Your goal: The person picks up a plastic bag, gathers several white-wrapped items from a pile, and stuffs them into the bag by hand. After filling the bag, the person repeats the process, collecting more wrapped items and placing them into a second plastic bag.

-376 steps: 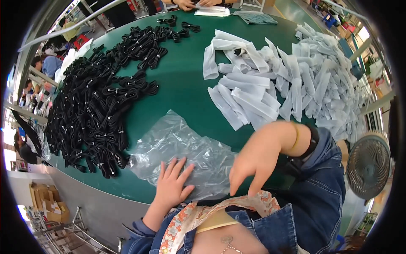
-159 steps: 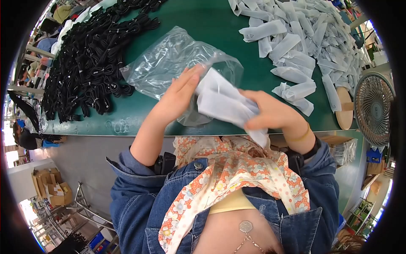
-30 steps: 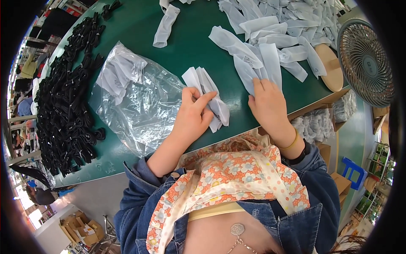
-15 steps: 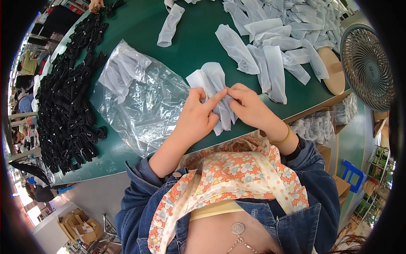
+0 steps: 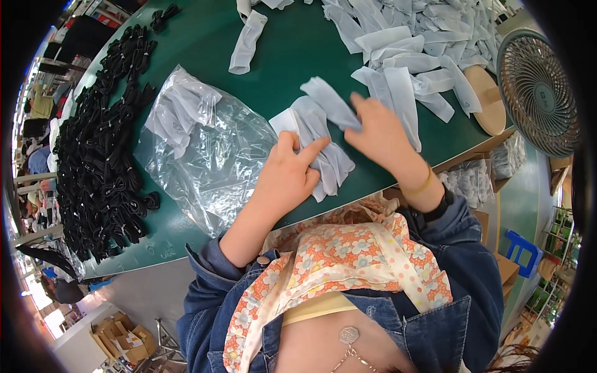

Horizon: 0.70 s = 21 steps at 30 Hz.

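A small stack of pale grey-white translucent pouches (image 5: 314, 127) lies on the table in front of me. My left hand (image 5: 287, 174) presses this stack down, forefinger stretched across it and the other fingers curled at its left side. Just right of the stack, my right hand (image 5: 382, 133) grips a single pale pouch (image 5: 328, 101), slanting up to the left over the pile. Motion smears the right fingertips a little. Left of my left hand, a large clear plastic bag (image 5: 214, 155) lies flat with several similar pouches inside its far end.
Bundled black cables (image 5: 102, 168) cover the table's left side. A heap of loose pale pouches (image 5: 429, 37) fills the far right, and one pouch (image 5: 247, 42) lies apart at the back. A fan (image 5: 538, 93) with a round wooden piece (image 5: 488, 102) beside it stands at the right edge.
My right hand has moved right off the stack and now holds a pouch; the loose pouch at the heap's near left is gone from there. Another person's hand has left the far left.
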Each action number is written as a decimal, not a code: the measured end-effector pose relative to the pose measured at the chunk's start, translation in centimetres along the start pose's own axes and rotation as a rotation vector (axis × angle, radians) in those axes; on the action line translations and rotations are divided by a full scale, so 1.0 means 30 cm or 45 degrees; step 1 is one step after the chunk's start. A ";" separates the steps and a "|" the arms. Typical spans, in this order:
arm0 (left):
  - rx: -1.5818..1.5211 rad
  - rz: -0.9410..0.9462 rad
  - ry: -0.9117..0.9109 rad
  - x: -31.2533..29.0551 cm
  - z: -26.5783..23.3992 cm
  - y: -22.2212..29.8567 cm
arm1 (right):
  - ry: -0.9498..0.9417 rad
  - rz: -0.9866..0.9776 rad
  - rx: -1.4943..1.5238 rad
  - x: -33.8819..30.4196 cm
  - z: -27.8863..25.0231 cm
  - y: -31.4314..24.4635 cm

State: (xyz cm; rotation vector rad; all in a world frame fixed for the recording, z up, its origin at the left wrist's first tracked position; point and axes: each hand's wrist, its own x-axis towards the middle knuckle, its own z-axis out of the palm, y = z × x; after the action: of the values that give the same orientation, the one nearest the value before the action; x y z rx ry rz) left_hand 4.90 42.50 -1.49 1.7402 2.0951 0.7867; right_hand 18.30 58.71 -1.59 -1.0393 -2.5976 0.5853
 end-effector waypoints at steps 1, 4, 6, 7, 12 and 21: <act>0.003 -0.018 -0.019 0.005 -0.004 0.006 | -0.094 -0.091 0.083 -0.036 -0.010 -0.005; 0.047 0.018 -0.001 0.023 -0.004 0.016 | -0.233 -0.188 0.236 -0.089 -0.010 -0.015; 0.071 0.037 0.008 0.032 -0.003 0.022 | -0.315 -0.224 0.377 -0.101 -0.005 -0.019; 0.108 0.017 -0.041 0.036 -0.007 0.024 | -0.312 -0.221 0.377 -0.099 -0.007 -0.014; 0.175 0.020 -0.105 0.029 -0.002 0.024 | -0.037 -0.356 0.180 -0.070 -0.045 0.066; 0.170 0.085 -0.042 0.027 0.001 0.015 | -0.001 -0.052 -0.086 -0.080 -0.033 0.030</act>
State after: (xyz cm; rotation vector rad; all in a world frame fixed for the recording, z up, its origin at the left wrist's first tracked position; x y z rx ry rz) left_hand 5.10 43.35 -1.17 1.8880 2.1215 0.6443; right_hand 20.92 57.89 -1.40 -1.0042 -2.6494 0.4924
